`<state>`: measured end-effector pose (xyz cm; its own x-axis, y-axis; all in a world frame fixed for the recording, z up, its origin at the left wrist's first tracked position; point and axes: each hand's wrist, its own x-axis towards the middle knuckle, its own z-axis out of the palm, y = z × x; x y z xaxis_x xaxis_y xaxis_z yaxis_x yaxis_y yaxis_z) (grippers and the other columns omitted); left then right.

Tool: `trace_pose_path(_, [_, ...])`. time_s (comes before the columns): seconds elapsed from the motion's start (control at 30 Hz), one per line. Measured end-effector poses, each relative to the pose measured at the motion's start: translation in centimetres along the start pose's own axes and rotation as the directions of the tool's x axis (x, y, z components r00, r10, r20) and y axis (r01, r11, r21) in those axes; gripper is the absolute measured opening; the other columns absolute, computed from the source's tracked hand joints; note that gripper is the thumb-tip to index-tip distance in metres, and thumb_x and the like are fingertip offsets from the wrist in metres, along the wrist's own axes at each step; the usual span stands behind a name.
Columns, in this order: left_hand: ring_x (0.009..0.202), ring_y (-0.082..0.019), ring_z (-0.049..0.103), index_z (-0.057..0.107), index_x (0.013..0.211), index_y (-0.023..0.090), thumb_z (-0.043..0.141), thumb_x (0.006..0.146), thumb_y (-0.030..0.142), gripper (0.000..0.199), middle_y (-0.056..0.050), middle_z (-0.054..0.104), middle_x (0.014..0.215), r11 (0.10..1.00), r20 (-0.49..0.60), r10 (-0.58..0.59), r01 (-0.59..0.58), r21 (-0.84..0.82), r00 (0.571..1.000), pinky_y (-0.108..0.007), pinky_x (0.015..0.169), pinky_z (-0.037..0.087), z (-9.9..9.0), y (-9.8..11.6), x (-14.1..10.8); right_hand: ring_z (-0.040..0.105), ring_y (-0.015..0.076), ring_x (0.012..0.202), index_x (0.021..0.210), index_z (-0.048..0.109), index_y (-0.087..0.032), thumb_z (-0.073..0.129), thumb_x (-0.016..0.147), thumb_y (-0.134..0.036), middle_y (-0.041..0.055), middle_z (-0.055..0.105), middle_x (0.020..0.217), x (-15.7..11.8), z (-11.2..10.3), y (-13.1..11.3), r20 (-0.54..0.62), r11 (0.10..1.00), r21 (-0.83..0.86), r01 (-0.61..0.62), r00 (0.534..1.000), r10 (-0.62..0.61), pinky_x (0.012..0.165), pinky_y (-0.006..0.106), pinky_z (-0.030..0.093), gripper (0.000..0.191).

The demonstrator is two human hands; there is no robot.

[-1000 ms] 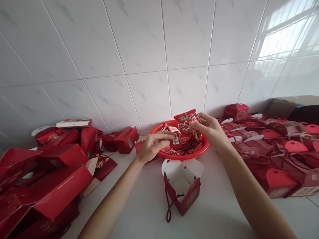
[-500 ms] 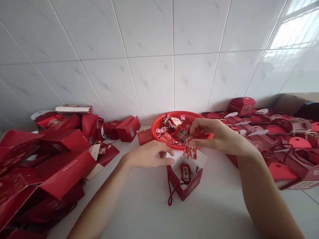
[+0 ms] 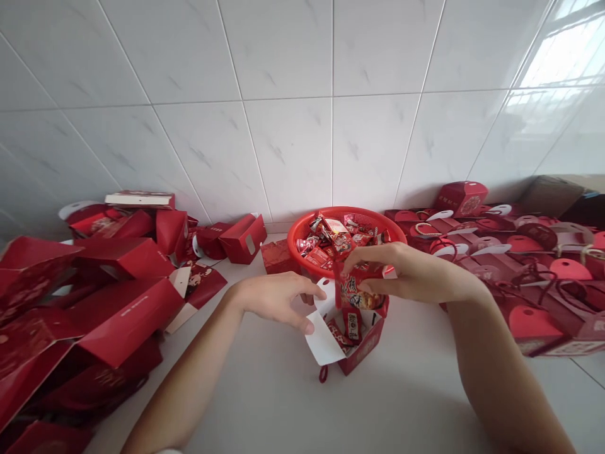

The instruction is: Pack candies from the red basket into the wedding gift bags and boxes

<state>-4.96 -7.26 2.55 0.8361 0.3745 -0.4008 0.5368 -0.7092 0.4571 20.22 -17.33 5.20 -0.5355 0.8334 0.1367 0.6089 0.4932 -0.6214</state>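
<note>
Left: a heap of red boxes (image 3: 127,315) lies on the desk (image 3: 265,397), thin folded card that should be light and fairly stiff, but apt to crush under a hard grip.

Centre left: the left hand (image 3: 278,299) is empty, its thumb and fingers apart beside the white flaps of the open box (image 3: 362,353); whether a fingertip touches a flap cannot be told. The flaps probably bend easily at their creases, so the walls offer the firmer hold. Small wrapped sweets (image 3: 352,325) lie inside.

Centre, far side: a red basket (image 3: 293,252) holds more wrappers; its rim looks rigid enough to lift by.

Centre right: a red packet (image 3: 352,293) hangs over the far part of the open box, pinched between the thumb and fingers of the right hand (image 3: 401,271). The packet is likely light, soft and slick, with contents that may crack if squeezed; its edge or a corner is the best place to grip.

Right: rows of closed boxes (image 3: 532,328) carry cord handles.
</note>
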Motion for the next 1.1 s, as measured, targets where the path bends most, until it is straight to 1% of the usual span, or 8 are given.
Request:
trace_pose_path(0.33, [0.117, -0.024, 0.062, 0.063, 0.130, 0.026, 0.078, 0.077, 0.043, 0.057, -0.003, 0.069, 0.127, 0.999, 0.019, 0.049, -0.049, -0.002, 0.999, -0.028, 0.094, 0.047, -0.1, -0.1, 0.3, 0.068, 0.0161, 0.082, 0.107, 0.072, -0.017, 0.056, 0.091, -0.011, 0.0049, 0.075, 0.098, 1.8, 1.7, 0.6, 0.166, 0.995, -0.100, 0.006, 0.986, 0.011, 0.070, 0.025, 0.047, 0.024])
trace_pose_path(0.53, [0.121, -0.026, 0.061, 0.061, 0.134, 0.025, 0.079, 0.076, 0.044, 0.063, -0.006, 0.066, 0.133, 0.999, -0.006, 0.029, -0.029, 0.014, 1.000, -0.030, 0.098, 0.046, 0.0, 0.0, 0.2, 0.068, 0.0191, 0.092, 0.131, 0.063, -0.021, 0.061, 0.087, -0.011, 0.0055, 0.073, 0.113, 2.5, 2.6, 0.8, 0.252, 0.985, -0.163, -0.057, 0.963, 0.097, 0.074, 0.027, 0.047, 0.045])
trace_pose_path(0.67, [0.125, -0.027, 0.059, 0.057, 0.140, 0.024, 0.078, 0.077, 0.048, 0.070, -0.007, 0.064, 0.137, 0.999, -0.010, -0.009, 0.009, 0.032, 1.000, -0.031, 0.099, 0.046, 0.0, 0.3, -0.1, 0.067, 0.0214, 0.095, 0.129, 0.062, -0.019, 0.058, 0.089, -0.013, 0.0086, 0.071, 0.118, 2.7, 2.8, 0.7, 0.194, 0.957, -0.260, -0.125, 0.965, 0.179, 0.075, 0.029, 0.047, 0.041])
trace_pose_path(0.8, [0.126, -0.027, 0.058, 0.057, 0.140, 0.023, 0.076, 0.078, 0.050, 0.071, -0.008, 0.064, 0.138, 0.999, -0.007, -0.031, 0.031, 0.028, 0.999, -0.030, 0.099, 0.045, 0.0, 0.5, -0.2, 0.066, 0.0232, 0.097, 0.126, 0.063, -0.020, 0.058, 0.092, -0.022, 0.0086, 0.072, 0.114, 1.7, 1.8, 0.7, 0.140, 0.947, -0.285, -0.145, 0.972, 0.191, 0.077, 0.031, 0.046, 0.034])
trace_pose_path(0.9, [0.127, -0.028, 0.057, 0.057, 0.140, 0.023, 0.075, 0.078, 0.050, 0.070, -0.007, 0.065, 0.135, 0.998, -0.012, -0.051, 0.051, 0.042, 0.999, -0.031, 0.100, 0.044, 0.1, 0.6, -0.3, 0.066, 0.0237, 0.092, 0.113, 0.065, -0.020, 0.056, 0.095, -0.031, 0.0078, 0.072, 0.104, 0.4, 0.8, 0.5, 0.073, 0.911, -0.352, -0.215, 0.964, 0.256, 0.072, 0.031, 0.044, 0.023])
trace_pose_path(0.97, [0.126, -0.028, 0.056, 0.058, 0.139, 0.024, 0.075, 0.078, 0.051, 0.069, -0.007, 0.067, 0.133, 0.997, -0.019, -0.058, 0.059, 0.059, 0.998, -0.032, 0.100, 0.043, 0.2, 0.7, -0.4, 0.065, 0.0246, 0.089, 0.101, 0.064, -0.019, 0.056, 0.095, -0.033, 0.0076, 0.071, 0.097, -0.3, 0.3, 0.2, 0.013, 0.840, -0.441, -0.315, 0.934, 0.357, 0.068, 0.031, 0.042, 0.017])
trace_pose_path(1.03, [0.125, -0.028, 0.057, 0.059, 0.138, 0.024, 0.075, 0.078, 0.051, 0.067, -0.007, 0.067, 0.131, 0.996, -0.029, -0.050, 0.052, 0.072, 0.998, -0.031, 0.100, 0.044, 0.3, 0.8, -0.5, 0.064, 0.0257, 0.088, 0.093, 0.063, -0.018, 0.058, 0.093, -0.031, 0.0081, 0.070, 0.094, -0.7, 0.2, -0.1, -0.048, 0.735, -0.532, -0.420, 0.882, 0.469, 0.065, 0.031, 0.040, 0.014])
trace_pose_path(1.1, [0.124, -0.028, 0.058, 0.059, 0.138, 0.023, 0.075, 0.077, 0.053, 0.070, -0.008, 0.066, 0.132, 0.996, -0.030, -0.033, 0.035, 0.077, 0.999, -0.031, 0.098, 0.045, 0.4, 1.0, -0.7, 0.064, 0.0265, 0.089, 0.091, 0.063, -0.017, 0.063, 0.090, -0.030, 0.0088, 0.069, 0.094, -0.7, 0.4, -0.3, -0.065, 0.667, -0.581, -0.466, 0.844, 0.533, 0.064, 0.031, 0.039, 0.013])
